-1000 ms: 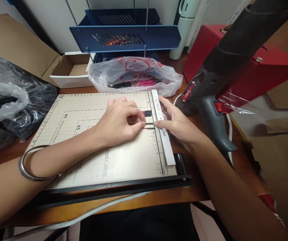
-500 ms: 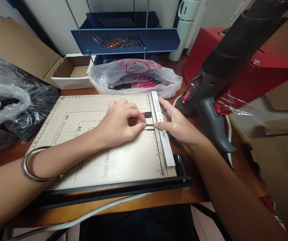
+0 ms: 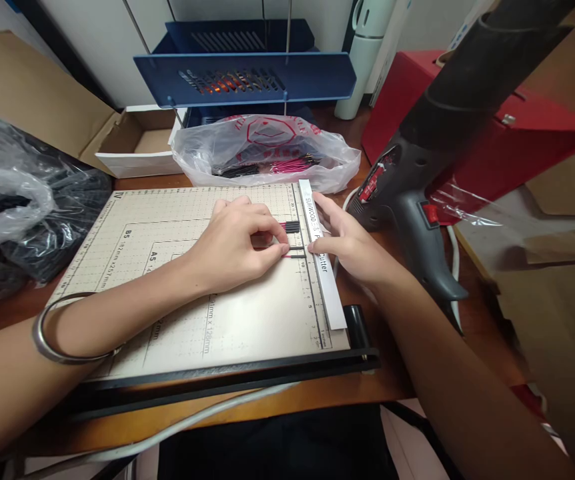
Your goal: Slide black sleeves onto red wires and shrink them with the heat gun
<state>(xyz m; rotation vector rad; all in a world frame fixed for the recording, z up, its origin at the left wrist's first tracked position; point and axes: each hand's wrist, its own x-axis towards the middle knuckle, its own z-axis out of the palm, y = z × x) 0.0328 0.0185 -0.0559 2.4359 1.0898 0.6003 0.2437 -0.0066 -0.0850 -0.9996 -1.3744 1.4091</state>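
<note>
My left hand [image 3: 242,243] rests on the cream paper cutter board [image 3: 262,320], its thumb and index finger pinched on thin wires with black ends [image 3: 297,252]. Just above the pinch, a small bundle of black-ended pink wires [image 3: 291,227] lies partly under the fingers. My right hand [image 3: 350,243] lies over the cutter's white guide strip [image 3: 325,267], thumb on its left side near the wire tips and the other fingers along its right side. Its fingers are apart and nothing shows between them.
A clear bag [image 3: 337,163] with pink and black wires lies behind the board, before a blue rack [image 3: 317,77]. At right are a dark heat gun [image 3: 407,180] and red box [image 3: 392,83]. Left are plastic bags [image 3: 42,220] and an open carton [image 3: 137,163].
The view has shifted slightly. My right thumb has drawn back a little from the wire tips, and both black ends now show more fully. My left hand keeps its pinch.
</note>
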